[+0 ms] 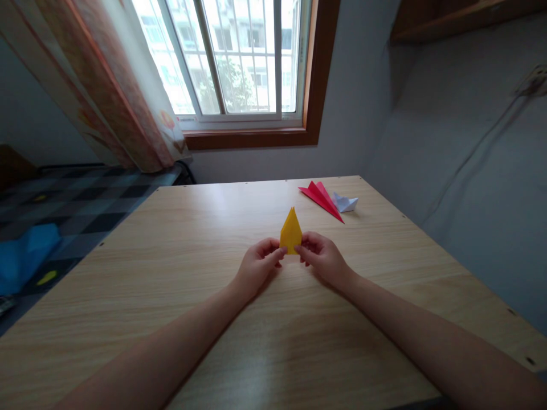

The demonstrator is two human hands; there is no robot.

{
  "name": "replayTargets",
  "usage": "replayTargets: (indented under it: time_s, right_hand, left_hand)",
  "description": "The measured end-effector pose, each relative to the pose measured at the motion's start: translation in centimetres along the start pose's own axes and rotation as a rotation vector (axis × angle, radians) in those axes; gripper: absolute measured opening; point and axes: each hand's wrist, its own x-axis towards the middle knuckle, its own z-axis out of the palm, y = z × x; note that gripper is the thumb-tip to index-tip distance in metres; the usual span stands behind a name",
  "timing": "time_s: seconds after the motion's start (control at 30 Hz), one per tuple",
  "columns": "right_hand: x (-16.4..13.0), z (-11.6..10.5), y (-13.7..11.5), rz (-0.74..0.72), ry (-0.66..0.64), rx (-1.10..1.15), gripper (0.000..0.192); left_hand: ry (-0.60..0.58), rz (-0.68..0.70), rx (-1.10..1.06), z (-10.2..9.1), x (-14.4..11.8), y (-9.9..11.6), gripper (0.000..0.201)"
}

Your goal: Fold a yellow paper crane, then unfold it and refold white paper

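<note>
Big wooden table [179, 319] fills most of the view, w/ small dark dots spaced along its edges; far edge runs below a window [239, 57] w/ brown wood frame, right edge close to a grey wall. Patterned curtain [106, 85] hangs at the window's left side, beyond the table's far left corner. Off the left edge, lower down, a dark checked cover [85, 199] w/ smth blue [25, 256] lying on it. A cable [482, 148] runs slanting down the right wall from a fitting near the top. Both forearms come in from the near edge & meet approx at the table's middle. Left hand [256, 267] & right hand [322, 259] are each closed in a pinch on the bottom of a yellow folded paper [291, 230], left fingers on its left lower corner, right fingers on its right lower corner. The paper is a narrow pointed shape, tip aimed toward the far edge, centre crease visible; can't tell if its tip rests on the wood or is lifted a bit. Toward the far right corner lies a red folded paper [320, 198], long & pointed, sharp end aimed back toward the near right. Just beside it, on its right, a small white folded paper [345, 203], smallest item there; whether the two touch I can't tell. Both well apart from the hands.
</note>
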Motion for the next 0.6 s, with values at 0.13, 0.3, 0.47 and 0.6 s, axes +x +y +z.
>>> replayTargets:
  time_s: [0.13,0.3,0.47,0.6]
  right_hand:
    - [0.08,-0.03,0.21,-0.001,-0.01,-0.012,0.026]
    - [0.11,-0.08,0.4,-0.006,-0.009,-0.023,0.025]
    - [0.03,0.02,0.23,0.005,-0.008,0.0,0.027]
    - [-0.04,0.21,-0.1,0.042,0.015,0.025,0.042]
  left_hand:
    - [0.01,0.043,0.011,-0.17,0.09,-0.13,0.025]
    - [-0.044,0.011,-0.037,-0.19,0.11,-0.32,0.025]
    - [-0.022,-0.002,-0.062,-0.11,0.09,-0.23,0.025]
    - [-0.014,0.003,-0.088,0.03,0.09,-0.12,0.026]
